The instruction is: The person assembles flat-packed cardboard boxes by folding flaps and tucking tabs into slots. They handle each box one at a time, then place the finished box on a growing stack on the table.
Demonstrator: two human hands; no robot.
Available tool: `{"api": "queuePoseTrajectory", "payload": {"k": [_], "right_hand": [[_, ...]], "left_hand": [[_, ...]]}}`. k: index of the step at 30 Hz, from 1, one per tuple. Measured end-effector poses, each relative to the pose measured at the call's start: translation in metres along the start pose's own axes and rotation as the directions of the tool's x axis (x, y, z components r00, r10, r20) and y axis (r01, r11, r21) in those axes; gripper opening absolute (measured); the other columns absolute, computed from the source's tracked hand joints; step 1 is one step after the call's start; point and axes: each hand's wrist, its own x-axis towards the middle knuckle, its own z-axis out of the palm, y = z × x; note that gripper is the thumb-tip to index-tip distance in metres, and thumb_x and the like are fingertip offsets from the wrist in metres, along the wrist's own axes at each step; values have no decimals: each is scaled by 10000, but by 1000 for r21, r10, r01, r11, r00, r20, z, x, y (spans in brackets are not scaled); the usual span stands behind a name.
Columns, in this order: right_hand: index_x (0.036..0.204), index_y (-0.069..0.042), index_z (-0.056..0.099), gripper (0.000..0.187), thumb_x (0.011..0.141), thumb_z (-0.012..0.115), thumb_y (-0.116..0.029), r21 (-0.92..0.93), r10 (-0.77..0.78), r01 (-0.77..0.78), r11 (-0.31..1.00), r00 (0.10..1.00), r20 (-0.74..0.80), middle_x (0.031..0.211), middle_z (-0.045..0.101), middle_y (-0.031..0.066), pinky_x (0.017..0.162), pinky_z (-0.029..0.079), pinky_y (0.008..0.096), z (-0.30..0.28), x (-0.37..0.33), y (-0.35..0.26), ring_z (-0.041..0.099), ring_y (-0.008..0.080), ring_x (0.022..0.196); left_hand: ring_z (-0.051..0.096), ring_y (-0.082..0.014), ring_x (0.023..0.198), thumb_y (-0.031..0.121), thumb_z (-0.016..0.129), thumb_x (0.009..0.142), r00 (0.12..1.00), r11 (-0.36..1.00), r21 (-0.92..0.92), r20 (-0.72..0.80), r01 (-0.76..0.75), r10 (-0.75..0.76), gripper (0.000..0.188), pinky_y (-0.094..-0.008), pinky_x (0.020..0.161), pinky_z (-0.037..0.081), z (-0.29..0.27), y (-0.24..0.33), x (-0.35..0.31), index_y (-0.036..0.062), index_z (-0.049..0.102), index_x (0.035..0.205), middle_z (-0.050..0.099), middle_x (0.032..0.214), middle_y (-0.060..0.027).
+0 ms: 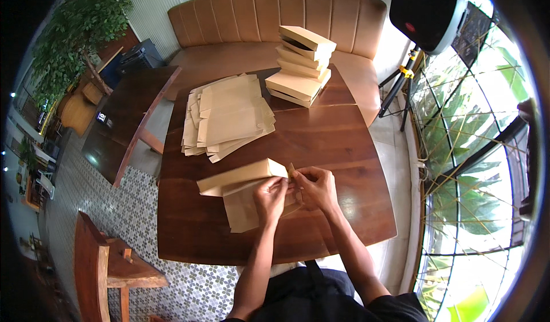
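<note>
A brown cardboard box (pixel 243 176), partly folded, stands on the wooden table in front of me, its far wall raised and a flat panel lying toward me. My left hand (pixel 271 199) is closed in a pinch on the box near its right corner. Beside it, my right hand (pixel 315 185) pinches a small cardboard flap at the box's right end. The fingertips of both hands are close together, and the exact fold between them is partly hidden.
Flat cardboard blanks (pixel 232 113) lie in a pile at the far left of the table (pixel 344 150). Folded boxes (pixel 301 81) are stacked unevenly at the far right. A brown padded bench (pixel 240 18) curves behind. A wooden chair (pixel 91 264) stands at the lower left.
</note>
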Motion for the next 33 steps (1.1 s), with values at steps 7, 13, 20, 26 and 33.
{"api": "queuePoseTrajectory", "payload": {"k": [7,13,20,26,33], "right_hand": [[1043,59,786,300,961,772,-230,52,67,-69,996,997,47,822,771,75,660,536,256,5,5,-14,660,66,728],[1028,69,778,301,967,759,-225,88,65,-69,994,997,52,806,759,60,649,530,258,9,1,-21,646,66,720],[1029,62,776,288,976,752,-221,64,40,-43,997,998,51,779,735,32,624,507,241,9,3,-20,622,46,703],[1050,49,776,285,983,753,-227,143,96,-112,983,988,118,794,726,26,646,505,233,8,6,-14,620,51,711],[1034,52,771,297,984,749,-239,154,107,-126,980,986,128,772,725,39,609,512,250,10,5,-15,638,65,682]], "left_hand": [[769,-250,847,45,716,1000,993,989,-114,70,99,-92,257,-367,797,674,-20,17,11,-124,678,1190,746,1014,-184],[770,-294,948,9,671,1014,991,974,-193,76,122,-109,199,-421,868,676,-24,12,6,-84,672,1190,739,1103,-197],[767,-240,929,91,697,1023,979,973,-141,119,184,-168,189,-375,862,658,-25,24,10,-47,730,1147,766,1055,-160],[770,-246,900,72,691,1022,975,964,-158,96,213,-199,179,-350,832,657,-22,32,10,-69,719,1129,756,1040,-162],[771,-256,890,60,681,1024,974,966,-129,60,226,-220,196,-341,817,660,-19,38,11,-104,696,1129,746,1030,-185]]}}
